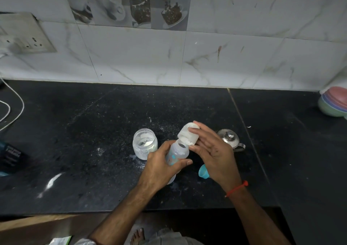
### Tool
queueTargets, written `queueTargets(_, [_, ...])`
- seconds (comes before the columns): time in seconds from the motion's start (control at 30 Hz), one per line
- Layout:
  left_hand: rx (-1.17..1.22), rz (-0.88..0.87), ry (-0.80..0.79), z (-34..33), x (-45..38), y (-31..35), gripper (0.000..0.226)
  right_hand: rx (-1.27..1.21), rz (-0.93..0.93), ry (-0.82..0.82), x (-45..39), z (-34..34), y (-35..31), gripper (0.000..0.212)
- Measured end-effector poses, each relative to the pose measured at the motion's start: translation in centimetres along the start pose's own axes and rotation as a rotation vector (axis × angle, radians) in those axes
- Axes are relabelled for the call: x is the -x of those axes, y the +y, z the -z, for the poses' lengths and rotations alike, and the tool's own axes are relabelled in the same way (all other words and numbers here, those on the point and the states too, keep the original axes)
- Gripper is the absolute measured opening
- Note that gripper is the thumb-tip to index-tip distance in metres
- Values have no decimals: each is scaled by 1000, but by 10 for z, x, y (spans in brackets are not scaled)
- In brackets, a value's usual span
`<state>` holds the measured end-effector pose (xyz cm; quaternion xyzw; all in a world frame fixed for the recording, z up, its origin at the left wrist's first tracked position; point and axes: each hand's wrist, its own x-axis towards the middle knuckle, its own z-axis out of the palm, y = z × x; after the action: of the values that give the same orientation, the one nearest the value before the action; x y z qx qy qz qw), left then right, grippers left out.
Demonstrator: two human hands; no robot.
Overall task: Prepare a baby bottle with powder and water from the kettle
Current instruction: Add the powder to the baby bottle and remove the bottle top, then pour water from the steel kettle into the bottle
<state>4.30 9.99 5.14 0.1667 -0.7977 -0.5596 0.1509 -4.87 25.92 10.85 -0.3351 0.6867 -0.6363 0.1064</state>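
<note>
My left hand (159, 167) grips a clear baby bottle (177, 153) with a printed side, tilted, its open mouth facing up and right. My right hand (212, 151) holds the bottle's translucent white cap (187, 135) just above and beside that mouth, apart from it. To the left of the bottle stands an open glass jar of white powder (144, 144). A small steel kettle (230, 138) with a knobbed lid sits behind my right hand, partly hidden. A blue plastic piece (203, 171) lies on the counter under my right wrist.
The black stone counter (93, 141) carries spilled powder streaks. A tiled wall with a socket plate (24, 34) stands behind. A white cable (11, 109) loops at far left above a dark packet (10, 156). Stacked coloured bowls (334, 102) sit at far right.
</note>
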Motion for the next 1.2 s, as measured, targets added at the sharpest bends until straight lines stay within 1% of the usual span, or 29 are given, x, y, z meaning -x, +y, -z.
queueTargets(0.07, [-6,-2,16,2,2,-1,72,-159,-94,118,-3,-1,1,47])
queueTargets(0.17, [-4,12,50,7,5,-4,62,-401,-304,254,-9,-3,12,39])
queueTargets(0.23, [-11,16,85,12,9,-6,56,-585,-464,280,-13,-5,25,39])
queueTargets(0.27, [-17,17,101,15,11,-7,55,-634,-526,280,-15,-6,33,40])
queueTargets(0.33, [-22,26,123,21,15,-9,55,-670,-609,265,-20,-8,48,42])
queueTargets(0.4, [-20,44,142,27,17,-11,56,-677,-646,257,-24,-11,61,41])
queueTargets(0.47, [-15,53,156,33,18,-14,59,-604,-654,237,-30,-15,74,36])
queueTargets(0.53, [-12,58,162,37,19,-16,64,-361,-623,182,-36,-20,85,37])
queueTargets(0.63, [-23,53,167,44,19,-19,56,85,-532,22,-43,-27,101,53])
queueTargets(0.67, [-28,47,169,46,19,-20,53,197,-491,-24,-44,-29,106,59])
queueTargets(0.73, [-30,42,168,49,20,-20,51,350,-412,-51,-48,-33,115,61])
queueTargets(0.83, [-32,28,162,52,20,-21,51,498,-334,-96,-49,-36,126,53])
queueTargets(0.93, [-36,16,150,53,21,-23,52,595,-399,-172,-44,-38,132,50])
queueTargets(1.03, [-20,13,133,52,20,-23,58,617,-429,-175,-42,-40,137,52])
queueTargets(1.1, [-8,18,120,51,19,-23,64,615,-438,-189,-43,-40,137,58])
queueTargets(1.13, [-5,19,113,49,18,-23,66,619,-446,-201,-43,-40,137,65])
queueTargets(1.2, [-11,13,102,47,18,-23,61,610,-478,-227,-43,-39,136,84])
